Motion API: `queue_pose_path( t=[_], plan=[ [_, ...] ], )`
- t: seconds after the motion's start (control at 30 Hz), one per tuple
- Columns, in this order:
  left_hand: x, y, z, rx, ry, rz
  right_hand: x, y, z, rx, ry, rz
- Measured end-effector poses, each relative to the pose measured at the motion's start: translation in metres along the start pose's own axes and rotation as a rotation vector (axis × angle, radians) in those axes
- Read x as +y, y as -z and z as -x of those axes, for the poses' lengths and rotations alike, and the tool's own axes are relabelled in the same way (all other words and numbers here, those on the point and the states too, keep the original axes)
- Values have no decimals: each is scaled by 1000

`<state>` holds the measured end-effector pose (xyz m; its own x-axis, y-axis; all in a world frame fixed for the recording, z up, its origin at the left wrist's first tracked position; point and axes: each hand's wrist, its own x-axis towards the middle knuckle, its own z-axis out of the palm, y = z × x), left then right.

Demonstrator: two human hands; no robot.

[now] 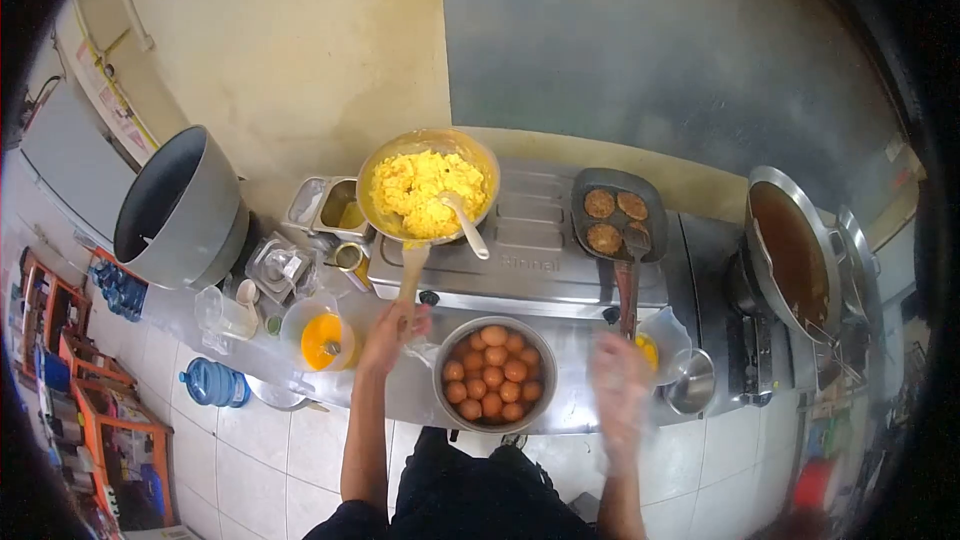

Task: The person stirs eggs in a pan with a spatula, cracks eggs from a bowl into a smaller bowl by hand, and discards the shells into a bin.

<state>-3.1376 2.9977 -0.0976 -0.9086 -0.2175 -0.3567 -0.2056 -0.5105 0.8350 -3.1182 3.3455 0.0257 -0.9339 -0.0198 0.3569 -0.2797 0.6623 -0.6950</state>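
My left hand (pixel 393 335) is closed around the pale wooden handle of a frying pan (pixel 372 145). Yellow scrambled eggs (pixel 425 190) fill that pan, and a light-coloured spoon (pixel 465 227) leans in them. Motion smears my right hand (pixel 619 385), so its fingers do not show clearly; it is close to the brown handle end of a dark spatula (pixel 636 250). The spatula's head lies in a square grill pan (pixel 590 183) with several browned patties (pixel 603 238). Between my hands stands a metal pot (pixel 440 377) of brown eggs (pixel 492 370).
A steel gas stove (pixel 530 210) carries both pans. At left are a jug of beaten egg (pixel 322 340), metal containers (pixel 340 205) and a large grey pot (pixel 190 210). Right of me sit a steel bowl (pixel 690 385), a plastic jug (pixel 668 340) and a wok of brown liquid (pixel 795 250).
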Motion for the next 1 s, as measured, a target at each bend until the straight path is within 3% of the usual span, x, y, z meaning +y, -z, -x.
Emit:
queue_pose_path(
  t=[0.03,0.07,0.1,0.2,0.3,0.43,0.53,0.6,0.67,0.73,0.77,0.83,1.0],
  plan=[
    [-1,6,-11,-12,-4,5,-22,-34,-22,-84,208,25],
    [-7,15,-23,-159,106,189,-43,-68,-42,-168,227,-66],
    [-9,23,-30,-306,220,367,-57,-102,-61,-240,191,98],
    [-5,12,-21,-296,335,492,-46,-206,-112,-308,111,459],
    [-1,15,-23,-300,384,487,-6,-278,-160,-425,88,612],
    [8,11,-14,-276,410,464,-26,-290,-208,-379,273,739],
    [10,10,-15,-269,401,442,-25,-281,-256,-497,340,543],
    [10,13,-15,-276,401,444,-68,-251,-269,-737,242,708],
    [15,14,-13,-279,411,490,-100,-209,-258,-798,419,987],
    [18,14,-14,-277,424,508,-182,-168,-235,-853,267,1090],
    [18,14,-15,-281,433,498,-184,-166,-229,-861,269,1102],
    [14,15,-15,-286,451,489,-178,-160,-212,-939,523,1248],
    [17,15,-10,-282,462,448,-116,-253,-173,-832,398,1061]
  ],
)
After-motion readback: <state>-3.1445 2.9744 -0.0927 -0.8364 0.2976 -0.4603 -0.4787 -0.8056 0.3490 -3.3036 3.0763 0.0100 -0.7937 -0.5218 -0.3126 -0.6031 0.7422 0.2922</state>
